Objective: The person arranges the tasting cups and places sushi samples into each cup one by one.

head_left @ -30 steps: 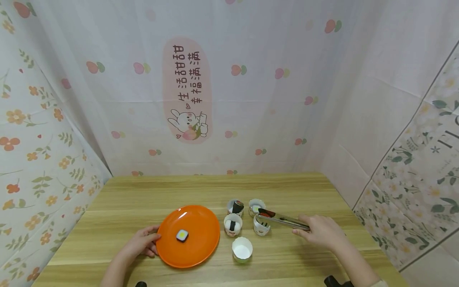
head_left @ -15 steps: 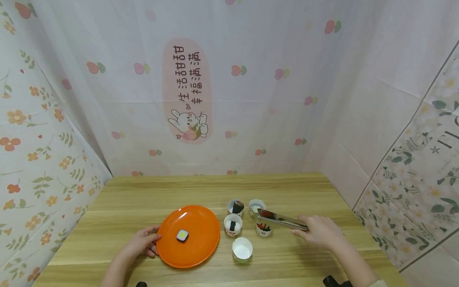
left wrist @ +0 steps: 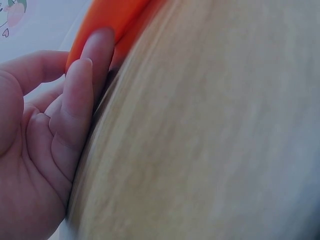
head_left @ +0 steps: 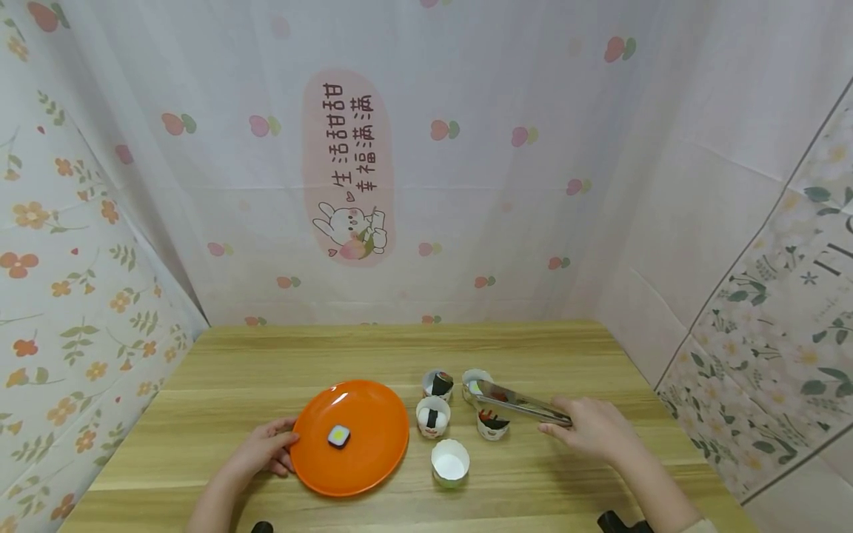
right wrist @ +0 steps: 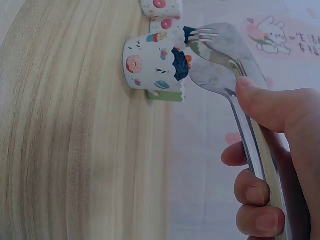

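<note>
My left hand [head_left: 268, 448] pinches the left rim of an orange plate [head_left: 369, 463], on which one square sushi piece [head_left: 338, 437] with a yellow centre lies. In my right hand [head_left: 593, 428] are metal serving tongs [head_left: 529, 406], one end forked and the other spoon-shaped. Their tips stand apart above the right-hand paper cups, nothing held between them. Below, a dark sushi piece [right wrist: 181, 65] with red topping pokes over the rim of the front right cup [right wrist: 142, 65]. Behind it, another cup [head_left: 469, 379] contains a pale sushi piece with a yellow-green centre, partly covered by the tongs.
Left of those cups stand two more, one with a dark-wrapped roll [head_left: 442, 383], the other with a white piece [head_left: 432, 420] banded in black. An empty paper cup [head_left: 450, 465] is nearest me. Patterned curtains [head_left: 426, 222] enclose the wooden table [head_left: 533, 488].
The dark sushi piece has dropped from the tongs into the front right cup. The tongs have shifted slightly up and left off it. My left hand and the plate have stayed put.
</note>
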Demonstrator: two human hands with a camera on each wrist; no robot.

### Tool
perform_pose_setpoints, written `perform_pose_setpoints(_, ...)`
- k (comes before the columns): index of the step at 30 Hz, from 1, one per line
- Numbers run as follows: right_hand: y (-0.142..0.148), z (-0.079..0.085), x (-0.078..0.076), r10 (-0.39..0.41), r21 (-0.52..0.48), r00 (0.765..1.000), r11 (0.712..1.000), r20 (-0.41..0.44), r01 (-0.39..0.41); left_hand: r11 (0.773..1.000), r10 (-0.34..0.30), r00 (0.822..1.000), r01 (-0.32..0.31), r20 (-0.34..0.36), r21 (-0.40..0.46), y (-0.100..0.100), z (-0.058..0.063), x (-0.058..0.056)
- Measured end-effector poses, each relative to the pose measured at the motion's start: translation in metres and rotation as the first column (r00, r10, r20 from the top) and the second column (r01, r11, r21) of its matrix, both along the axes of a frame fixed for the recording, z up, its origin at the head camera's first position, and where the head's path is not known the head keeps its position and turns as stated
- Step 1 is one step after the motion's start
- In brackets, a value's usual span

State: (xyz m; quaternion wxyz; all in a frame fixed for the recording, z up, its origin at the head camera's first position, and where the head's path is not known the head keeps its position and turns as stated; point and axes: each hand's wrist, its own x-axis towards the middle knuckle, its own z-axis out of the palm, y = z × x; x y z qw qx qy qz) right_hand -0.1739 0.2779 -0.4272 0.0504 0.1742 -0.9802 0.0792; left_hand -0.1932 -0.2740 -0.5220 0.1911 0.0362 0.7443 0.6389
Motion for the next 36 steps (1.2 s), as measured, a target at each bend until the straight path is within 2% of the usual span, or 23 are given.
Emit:
perform_pose_setpoints(13,-0.007,-0.002,-0.002,-0.008,-0.020,0.998,1.000,-0.065,0.006,1.000,-0.004,1.000,0.004,0.004,0.009,0.000,0.002,0.001)
perform_pose_setpoints(36,-0.024,-0.004,-0.005,-0.006,-0.017,0.993,1.000,-0.119,0.004,1.000,-0.016,1.000,0.016,-0.017,0.009,0.000,0.001,0.001)
